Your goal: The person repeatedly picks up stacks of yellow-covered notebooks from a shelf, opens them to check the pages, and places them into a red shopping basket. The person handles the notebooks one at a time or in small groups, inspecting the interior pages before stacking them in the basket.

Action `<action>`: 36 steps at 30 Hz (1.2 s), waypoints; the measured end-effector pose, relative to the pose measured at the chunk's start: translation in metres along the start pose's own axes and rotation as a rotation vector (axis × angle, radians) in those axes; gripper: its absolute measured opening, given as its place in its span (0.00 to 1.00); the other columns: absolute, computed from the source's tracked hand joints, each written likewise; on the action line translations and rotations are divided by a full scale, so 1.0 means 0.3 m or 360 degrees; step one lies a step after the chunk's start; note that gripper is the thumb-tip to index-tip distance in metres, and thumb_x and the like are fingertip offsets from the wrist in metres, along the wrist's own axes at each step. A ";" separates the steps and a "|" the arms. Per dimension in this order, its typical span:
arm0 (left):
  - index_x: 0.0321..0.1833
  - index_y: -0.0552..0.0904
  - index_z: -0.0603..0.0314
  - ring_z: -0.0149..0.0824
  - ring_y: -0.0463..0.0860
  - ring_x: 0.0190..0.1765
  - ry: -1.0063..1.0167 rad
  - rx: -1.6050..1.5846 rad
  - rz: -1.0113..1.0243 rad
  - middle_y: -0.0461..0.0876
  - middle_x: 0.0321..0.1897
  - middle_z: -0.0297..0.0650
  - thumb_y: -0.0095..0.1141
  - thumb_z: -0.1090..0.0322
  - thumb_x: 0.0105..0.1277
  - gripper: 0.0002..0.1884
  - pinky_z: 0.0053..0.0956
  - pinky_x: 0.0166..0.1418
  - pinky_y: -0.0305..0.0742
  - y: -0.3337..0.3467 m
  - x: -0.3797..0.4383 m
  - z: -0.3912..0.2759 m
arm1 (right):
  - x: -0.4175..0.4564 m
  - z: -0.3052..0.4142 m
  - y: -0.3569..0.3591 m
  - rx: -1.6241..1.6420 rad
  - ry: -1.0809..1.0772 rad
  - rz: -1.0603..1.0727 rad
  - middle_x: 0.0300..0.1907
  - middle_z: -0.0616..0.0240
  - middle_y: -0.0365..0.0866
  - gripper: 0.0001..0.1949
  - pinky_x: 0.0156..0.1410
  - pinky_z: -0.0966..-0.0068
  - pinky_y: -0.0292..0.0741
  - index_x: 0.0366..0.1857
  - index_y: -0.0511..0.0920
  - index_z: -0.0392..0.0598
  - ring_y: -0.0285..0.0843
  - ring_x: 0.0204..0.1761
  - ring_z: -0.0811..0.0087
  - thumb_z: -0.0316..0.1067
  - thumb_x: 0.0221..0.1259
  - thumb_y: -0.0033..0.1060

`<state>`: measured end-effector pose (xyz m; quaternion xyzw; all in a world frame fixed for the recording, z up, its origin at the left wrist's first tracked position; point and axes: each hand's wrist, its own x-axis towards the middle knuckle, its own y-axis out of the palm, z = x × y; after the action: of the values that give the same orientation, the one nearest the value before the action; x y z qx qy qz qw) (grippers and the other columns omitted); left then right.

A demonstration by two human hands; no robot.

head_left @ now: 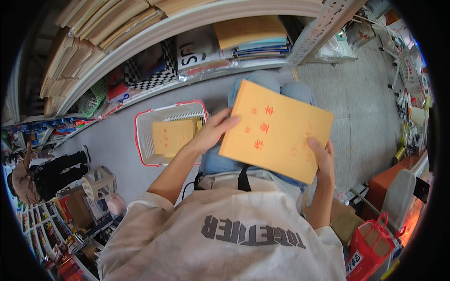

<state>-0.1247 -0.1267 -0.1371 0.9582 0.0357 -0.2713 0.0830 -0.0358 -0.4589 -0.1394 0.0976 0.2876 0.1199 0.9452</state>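
Observation:
A stack of yellow-covered exercise books (277, 130) with red printed characters is held above my lap, tilted. My left hand (218, 128) grips the stack's left edge, its thumb on the cover. On the opposite edge my right hand (324, 159) closes with its thumb on top and fingers around the side. To the left, on the floor, stands a white plastic basket (143, 138) with a red rim and handles. More yellow exercise books (173, 137) lie inside it. My left forearm passes over the basket's near corner.
Ahead is a white metal shelf (200, 23) loaded with paper stacks (112, 21) and a checkered box (154, 82). At far left a person (38, 175) stands near a beige plastic stool (98, 182). A red bag (371, 249) sits at lower right.

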 end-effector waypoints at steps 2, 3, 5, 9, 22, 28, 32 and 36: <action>0.69 0.77 0.64 0.28 0.86 0.45 -0.0108 0.0105 0.0175 0.87 0.48 0.39 0.56 0.52 0.80 0.25 0.24 0.46 0.82 -0.037 -0.033 -0.023 | -0.016 -0.003 -0.030 -0.0027 0.0026 0.0042 0.55 0.60 0.86 0.24 0.57 0.72 0.81 0.63 0.77 0.38 0.85 0.52 0.71 0.32 0.63 0.71; 0.67 0.78 0.64 0.28 0.86 0.42 -0.0109 0.0135 0.0175 0.87 0.46 0.39 0.57 0.52 0.79 0.24 0.24 0.43 0.82 -0.055 -0.034 -0.020 | -0.027 -0.007 -0.038 -0.0042 0.0047 0.0060 0.55 0.60 0.86 0.24 0.57 0.72 0.81 0.62 0.77 0.38 0.85 0.52 0.71 0.32 0.63 0.72; 0.63 0.80 0.64 0.27 0.85 0.36 -0.0117 0.0201 0.0182 0.87 0.42 0.37 0.60 0.53 0.78 0.22 0.22 0.36 0.81 -0.092 -0.005 -0.007 | -0.028 -0.005 -0.034 -0.0152 0.0014 -0.0002 0.54 0.60 0.87 0.23 0.57 0.73 0.80 0.61 0.78 0.38 0.86 0.52 0.71 0.32 0.62 0.72; 0.60 0.81 0.65 0.29 0.84 0.36 0.0138 -0.0002 -0.0491 0.86 0.43 0.40 0.63 0.56 0.76 0.20 0.25 0.45 0.82 -0.215 0.204 -0.014 | -0.025 0.022 -0.008 -0.0343 0.0011 -0.0068 0.51 0.61 0.88 0.22 0.57 0.74 0.80 0.60 0.79 0.38 0.87 0.48 0.73 0.33 0.63 0.72; 0.71 0.76 0.57 0.41 0.81 0.61 0.0105 -0.0046 -0.0821 0.83 0.59 0.40 0.63 0.56 0.74 0.26 0.42 0.59 0.81 -0.543 1.162 0.018 | -0.005 0.071 -0.005 -0.0451 0.0022 -0.0068 0.51 0.59 0.88 0.25 0.55 0.72 0.82 0.61 0.78 0.34 0.85 0.49 0.72 0.32 0.61 0.77; 0.69 0.76 0.58 0.45 0.84 0.57 0.0086 -0.0160 -0.0796 0.83 0.57 0.42 0.61 0.57 0.76 0.23 0.46 0.50 0.86 -0.521 1.207 -0.026 | 0.008 0.105 0.000 -0.0571 -0.0034 -0.0115 0.46 0.57 0.89 0.22 0.47 0.71 0.84 0.57 0.79 0.33 0.88 0.45 0.70 0.28 0.60 0.74; 0.68 0.77 0.59 0.46 0.85 0.56 0.0093 -0.0236 -0.0727 0.83 0.57 0.43 0.60 0.58 0.77 0.22 0.46 0.48 0.86 -0.547 1.205 -0.094 | 0.028 0.099 -0.034 -0.0808 -0.0010 -0.0112 0.47 0.56 0.89 0.24 0.52 0.70 0.83 0.59 0.78 0.33 0.88 0.47 0.69 0.30 0.60 0.75; 0.67 0.77 0.60 0.46 0.85 0.54 0.0115 -0.0354 -0.0594 0.83 0.56 0.44 0.60 0.58 0.77 0.22 0.46 0.46 0.86 -0.559 1.189 -0.128 | 0.032 0.099 -0.038 -0.0906 0.0039 -0.0119 0.48 0.53 0.90 0.29 0.53 0.69 0.83 0.60 0.78 0.33 0.89 0.49 0.67 0.40 0.58 0.79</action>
<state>0.1794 0.0535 -0.3159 0.9291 0.2452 -0.2418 0.1351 -0.0094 -0.4704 -0.1230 -0.1839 0.2573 0.1621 0.9347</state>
